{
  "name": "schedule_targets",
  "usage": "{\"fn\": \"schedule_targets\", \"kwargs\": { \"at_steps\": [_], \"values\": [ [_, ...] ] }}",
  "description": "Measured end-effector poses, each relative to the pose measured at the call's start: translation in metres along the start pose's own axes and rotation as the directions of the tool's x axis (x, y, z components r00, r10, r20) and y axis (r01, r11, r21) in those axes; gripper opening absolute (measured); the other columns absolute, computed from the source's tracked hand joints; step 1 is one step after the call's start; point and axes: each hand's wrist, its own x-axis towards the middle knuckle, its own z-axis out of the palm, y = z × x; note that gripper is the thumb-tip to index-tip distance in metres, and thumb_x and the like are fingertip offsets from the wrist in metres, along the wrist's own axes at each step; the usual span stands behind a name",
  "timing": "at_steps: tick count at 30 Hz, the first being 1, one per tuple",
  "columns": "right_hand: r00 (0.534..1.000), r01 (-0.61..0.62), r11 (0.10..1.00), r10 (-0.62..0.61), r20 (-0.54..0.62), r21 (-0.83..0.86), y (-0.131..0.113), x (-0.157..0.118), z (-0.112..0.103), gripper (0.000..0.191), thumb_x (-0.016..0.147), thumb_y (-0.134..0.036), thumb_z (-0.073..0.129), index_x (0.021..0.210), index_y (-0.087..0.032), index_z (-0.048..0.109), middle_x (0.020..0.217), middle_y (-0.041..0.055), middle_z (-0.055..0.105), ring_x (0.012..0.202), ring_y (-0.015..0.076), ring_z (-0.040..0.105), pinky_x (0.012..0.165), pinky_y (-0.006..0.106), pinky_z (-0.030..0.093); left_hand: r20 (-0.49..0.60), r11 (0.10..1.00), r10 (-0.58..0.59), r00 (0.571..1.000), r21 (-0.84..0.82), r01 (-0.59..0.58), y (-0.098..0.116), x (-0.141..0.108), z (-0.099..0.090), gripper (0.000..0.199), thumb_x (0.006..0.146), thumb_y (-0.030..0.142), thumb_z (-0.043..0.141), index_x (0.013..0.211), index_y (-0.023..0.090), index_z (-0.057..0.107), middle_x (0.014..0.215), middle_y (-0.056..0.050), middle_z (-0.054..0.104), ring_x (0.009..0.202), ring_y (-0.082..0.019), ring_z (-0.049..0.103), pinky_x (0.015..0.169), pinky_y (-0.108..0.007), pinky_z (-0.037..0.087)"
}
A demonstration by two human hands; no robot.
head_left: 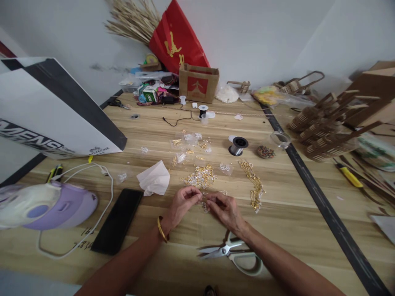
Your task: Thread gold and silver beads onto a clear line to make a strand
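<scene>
My left hand (pixel 184 206), with a gold bangle at the wrist, is closed in a pinch. Facing it, my right hand (pixel 226 210) pinches too, and the fingertips almost meet. Between them is a small beaded strand (pixel 204 205) with silvery and gold bits; its exact form is too small to tell. Just beyond the fingers lies a pile of gold and silver beads (pixel 200 176). Green-handled scissors (pixel 230 251) rest half open under my right forearm. Gold chains (pixel 255 185) lie to the right, near a small bag of rings (pixel 226 168).
A wire spool (pixel 238 146), a jar of mixed beads (pixel 266 152) and small bead bags (pixel 189 142) stand farther back. At left are a tissue (pixel 154 178), a black phone (pixel 117 222), a purple device (pixel 64 205) and a large box (pixel 55 111). Woven baskets (pixel 327 127) stand right.
</scene>
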Motion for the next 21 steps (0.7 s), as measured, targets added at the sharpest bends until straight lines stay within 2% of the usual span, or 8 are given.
{"fn": "schedule_targets", "kwargs": {
  "at_steps": [12,21],
  "values": [
    [0.999,0.033,0.995,-0.033,0.003,-0.097,-0.0018,0.0002,-0.0027,0.021,0.089,-0.033,0.051,0.081,-0.017,0.06,0.061,0.0018,0.062,0.052,0.0123,0.055,0.049,0.022,0.043,-0.014,0.999,-0.019,1.0,-0.046,0.019,-0.0012,0.0009,0.0014,0.021,0.067,0.033,0.068,0.068,0.013,0.061,0.062,0.0,0.058,0.061,-0.012,0.051,0.061,-0.022,0.043],
    [0.999,0.049,0.991,-0.051,-0.014,-0.128,-0.0043,0.0007,-0.003,0.023,0.09,-0.035,0.049,0.08,-0.016,0.058,0.06,0.0001,0.057,0.051,0.0109,0.05,0.048,0.021,0.039,0.043,0.998,-0.029,0.999,-0.058,0.031,-0.0012,0.0004,0.0022,0.023,0.067,0.035,0.068,0.068,0.013,0.062,0.061,0.0,0.057,0.06,-0.011,0.05,0.061,-0.023,0.042]
  ]
}}
